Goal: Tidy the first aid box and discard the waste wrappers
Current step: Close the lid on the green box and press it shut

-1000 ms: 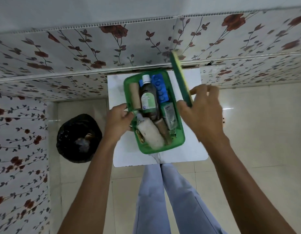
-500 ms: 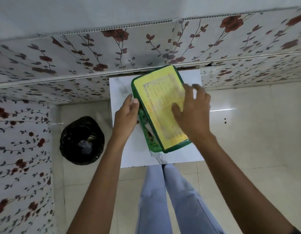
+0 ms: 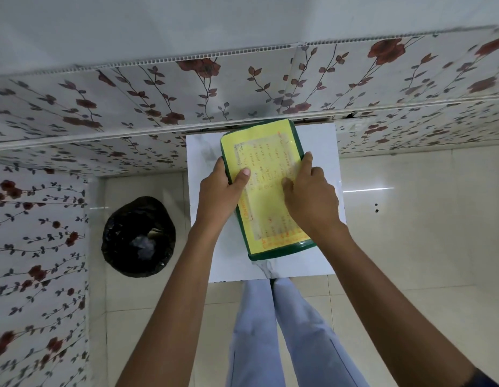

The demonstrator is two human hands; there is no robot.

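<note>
Lid point(image 3: 266, 163) hides what's in the first aid box point(image 3: 281, 253); label writing's too blurry to read. Box sits on white table point(image 3: 203, 152). L hand point(image 3: 220, 195) grips its left edge, thumb on top. R hand point(image 3: 312, 202) grips right edge, fingers curled.

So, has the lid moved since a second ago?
Yes. The lid swung down leftward, from upright above the table's right half to flat across its middle.

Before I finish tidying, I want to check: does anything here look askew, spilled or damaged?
Only one small thing: the closed first aid box lies at an angle to the edges of the white table. The left hand and right hand grip its sides. Nothing looks spilled or damaged.
</note>
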